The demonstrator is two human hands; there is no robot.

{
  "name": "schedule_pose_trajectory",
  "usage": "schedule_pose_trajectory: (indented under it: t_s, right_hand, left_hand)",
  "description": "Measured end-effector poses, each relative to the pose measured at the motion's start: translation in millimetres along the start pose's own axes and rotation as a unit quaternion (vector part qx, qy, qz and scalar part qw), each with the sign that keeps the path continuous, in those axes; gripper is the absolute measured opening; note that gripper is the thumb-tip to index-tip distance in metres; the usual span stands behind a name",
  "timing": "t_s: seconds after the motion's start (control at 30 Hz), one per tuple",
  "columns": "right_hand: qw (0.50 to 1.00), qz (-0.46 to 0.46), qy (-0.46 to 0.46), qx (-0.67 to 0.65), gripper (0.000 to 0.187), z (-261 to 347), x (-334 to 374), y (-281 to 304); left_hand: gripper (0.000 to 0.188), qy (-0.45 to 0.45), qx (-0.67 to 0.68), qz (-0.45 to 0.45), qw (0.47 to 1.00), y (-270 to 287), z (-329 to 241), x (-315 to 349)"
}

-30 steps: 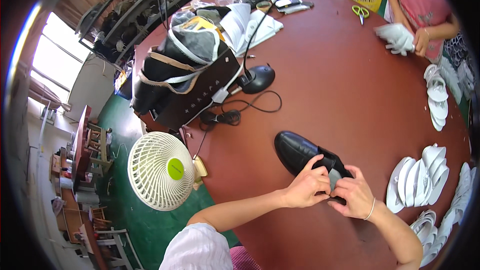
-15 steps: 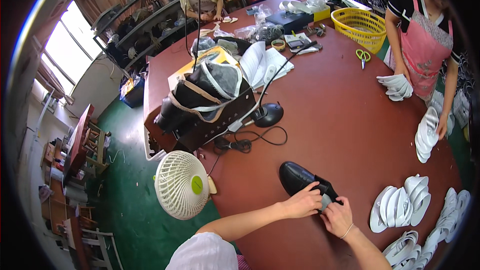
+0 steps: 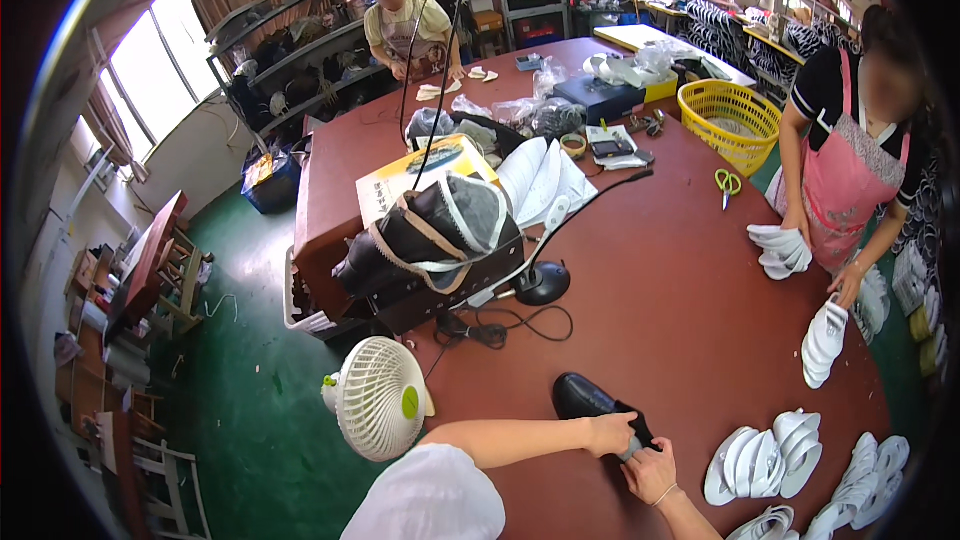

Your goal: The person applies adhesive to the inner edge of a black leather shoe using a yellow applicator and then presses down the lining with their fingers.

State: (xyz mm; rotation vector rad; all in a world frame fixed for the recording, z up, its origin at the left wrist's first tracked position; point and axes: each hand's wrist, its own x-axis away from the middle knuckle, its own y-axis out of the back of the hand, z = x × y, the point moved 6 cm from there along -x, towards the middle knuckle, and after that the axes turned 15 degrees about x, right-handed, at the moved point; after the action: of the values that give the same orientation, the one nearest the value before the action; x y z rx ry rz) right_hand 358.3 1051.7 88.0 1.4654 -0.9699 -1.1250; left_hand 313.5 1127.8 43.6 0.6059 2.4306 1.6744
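A black leather shoe (image 3: 582,398) lies on the red-brown table, toe pointing away from me and to the left. My left hand (image 3: 610,433) is closed on the shoe's opening from the left side. Behind it, at the heel end, my right hand (image 3: 652,472) has its fingers closed on the rear of the opening. A light grey piece (image 3: 631,449), apparently the lining or an insole, shows between my hands inside the shoe. My fingers cover most of the heel.
Stacks of white shoe-shaped pieces (image 3: 745,462) stand to the right. A white fan (image 3: 382,400) is at the left table edge, near a black stand base (image 3: 541,283) and cable. Green-handled scissors (image 3: 727,187) and a yellow basket (image 3: 730,120) lie beyond. A co-worker in a pink apron (image 3: 858,175) handles white stacks.
The whole view has tilted up, so the shoe and my hands sit lower in it. Both hands stay at the shoe's opening. The fan head has turned.
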Motion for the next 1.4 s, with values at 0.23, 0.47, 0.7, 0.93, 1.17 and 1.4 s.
schedule_pose_trajectory:
  t_s: [0.23,0.47,0.7,0.93,1.17,1.4]
  right_hand:
    - [0.987,-0.062,-0.036,0.141,0.009,-70,-37,20]
    - [0.991,0.023,-0.049,0.121,0.037,-115,-64,8]
    - [0.951,0.046,-0.299,-0.054,0.066,-102,15,-13]
    - [0.936,0.207,-0.256,-0.124,0.063,47,163,-73]
    - [0.923,0.198,-0.289,-0.158,0.053,98,260,-52]
    - [0.912,0.142,-0.369,-0.109,0.052,120,342,-18]
  left_hand:
    - [0.024,0.026,-0.015,-0.038,0.999,33,40,-16]
    - [0.026,0.135,0.07,-0.148,0.977,65,82,-28]
    - [0.048,0.35,0.062,-0.232,0.905,141,151,-16]
    - [0.072,0.282,0.264,-0.406,0.828,57,68,27]
    - [0.075,0.322,0.374,-0.232,0.839,-60,-72,88]
    - [0.069,0.342,0.357,-0.119,0.861,-104,-156,126]
